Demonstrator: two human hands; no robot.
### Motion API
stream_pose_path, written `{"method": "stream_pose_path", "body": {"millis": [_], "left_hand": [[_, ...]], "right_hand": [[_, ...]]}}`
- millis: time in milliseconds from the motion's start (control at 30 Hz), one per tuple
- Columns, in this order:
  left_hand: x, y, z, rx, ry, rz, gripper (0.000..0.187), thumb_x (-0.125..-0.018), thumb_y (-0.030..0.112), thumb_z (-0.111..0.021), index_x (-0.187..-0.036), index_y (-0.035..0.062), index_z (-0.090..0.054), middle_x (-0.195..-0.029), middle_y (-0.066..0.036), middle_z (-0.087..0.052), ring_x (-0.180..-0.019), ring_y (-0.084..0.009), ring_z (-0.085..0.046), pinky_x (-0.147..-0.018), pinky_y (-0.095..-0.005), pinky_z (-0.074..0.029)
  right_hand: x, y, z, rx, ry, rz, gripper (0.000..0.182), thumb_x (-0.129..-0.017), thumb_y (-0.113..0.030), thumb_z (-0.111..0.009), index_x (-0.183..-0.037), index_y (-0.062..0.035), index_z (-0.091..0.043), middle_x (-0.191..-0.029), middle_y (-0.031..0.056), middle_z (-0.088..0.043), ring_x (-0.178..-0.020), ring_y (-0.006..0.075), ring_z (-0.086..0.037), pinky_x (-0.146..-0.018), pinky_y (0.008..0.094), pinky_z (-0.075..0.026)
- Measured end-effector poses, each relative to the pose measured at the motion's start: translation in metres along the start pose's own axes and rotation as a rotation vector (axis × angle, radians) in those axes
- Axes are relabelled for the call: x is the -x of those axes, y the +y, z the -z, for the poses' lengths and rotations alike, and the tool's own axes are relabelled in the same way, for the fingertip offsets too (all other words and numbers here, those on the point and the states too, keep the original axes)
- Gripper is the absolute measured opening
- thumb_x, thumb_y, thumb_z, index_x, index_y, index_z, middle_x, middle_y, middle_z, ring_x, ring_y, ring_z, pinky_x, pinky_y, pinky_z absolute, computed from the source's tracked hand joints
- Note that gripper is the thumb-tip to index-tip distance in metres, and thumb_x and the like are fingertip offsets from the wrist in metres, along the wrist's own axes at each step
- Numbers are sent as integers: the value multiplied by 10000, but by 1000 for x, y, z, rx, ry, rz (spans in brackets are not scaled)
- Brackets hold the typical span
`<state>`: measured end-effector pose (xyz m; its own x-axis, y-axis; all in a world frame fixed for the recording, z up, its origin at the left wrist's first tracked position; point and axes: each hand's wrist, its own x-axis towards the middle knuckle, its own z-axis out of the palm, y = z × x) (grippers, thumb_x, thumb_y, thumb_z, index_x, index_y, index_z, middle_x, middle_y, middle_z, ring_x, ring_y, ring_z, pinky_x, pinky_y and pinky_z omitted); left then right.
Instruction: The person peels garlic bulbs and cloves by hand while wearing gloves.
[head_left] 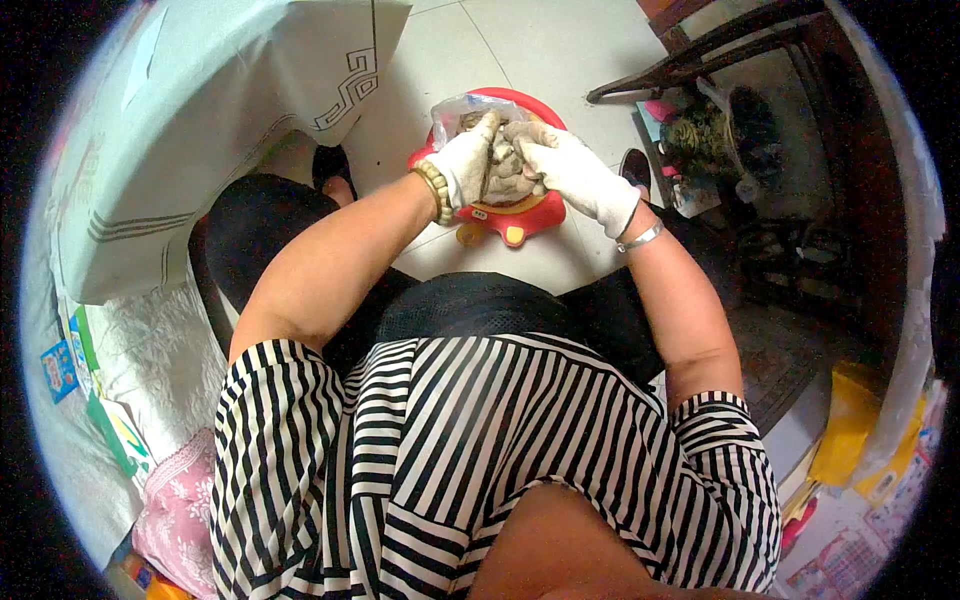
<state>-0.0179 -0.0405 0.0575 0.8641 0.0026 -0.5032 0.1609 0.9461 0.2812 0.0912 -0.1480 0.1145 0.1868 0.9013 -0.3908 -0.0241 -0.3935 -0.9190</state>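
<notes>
My left hand [465,168], in a white work glove with a soiled thumb, is closed at the left side of a heap of greyish-beige lumps [510,182]. What its fingers hold is hidden. My right hand [580,172], gloved the same way, pinches a greyish lump [522,132] between thumb and fingers. Both hands are close together above the heap, which lies on a low red and yellow plastic stool [545,218]. A clear plastic bag [455,108] sits under and behind the lumps. The exact kind of the lumps cannot be made out.
A table with a pale patterned cloth [240,110] stands at the left. Dark wooden furniture [850,160] is on the right, with a low shelf of small items [690,150]. Light floor tiles [500,40] surround the stool, and my shoes [333,170] flank it.
</notes>
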Motion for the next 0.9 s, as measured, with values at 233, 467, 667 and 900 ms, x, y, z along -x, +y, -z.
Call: {"method": "stream_pose_path", "body": {"millis": [233,467,667,900], "left_hand": [[-4,-2,-1,20,-36,54,529,-926,499,-313,-1234,81,-412,-1168,-154,-533,-1036,-291,-563,-852,-461,-505],[-3,-1,-5,96,-33,22,521,-935,491,-279,-1222,80,-421,-1141,-151,-550,-1007,-296,-579,-876,-482,-488],[-1,-1,-6,64,-37,2,536,-941,483,-256,-1237,65,-414,-1160,-145,-542,-1041,-276,-564,-884,-466,-483],[0,2,-5,-113,127,-243,582,-933,499,-279,-1290,52,-380,-1232,-170,-496,-1093,-300,-525,-893,-471,-459]], "right_hand": [[10,-26,-2,63,13,-162,262,-902,-160,-480,-1103,-11,-559,-971,40,-616,-856,111,-575,-762,250,-473],[18,-52,-8,179,39,-186,260,-922,-177,-457,-1081,-12,-579,-987,29,-619,-862,122,-571,-789,258,-463],[10,-20,4,152,96,65,367,-933,-359,-404,-1099,-88,-589,-871,-13,-608,-687,55,-518,-568,185,-393],[-3,-15,22,-294,234,-53,343,-944,-309,-402,-1093,-38,-550,-961,41,-599,-824,121,-566,-745,270,-461]]}}
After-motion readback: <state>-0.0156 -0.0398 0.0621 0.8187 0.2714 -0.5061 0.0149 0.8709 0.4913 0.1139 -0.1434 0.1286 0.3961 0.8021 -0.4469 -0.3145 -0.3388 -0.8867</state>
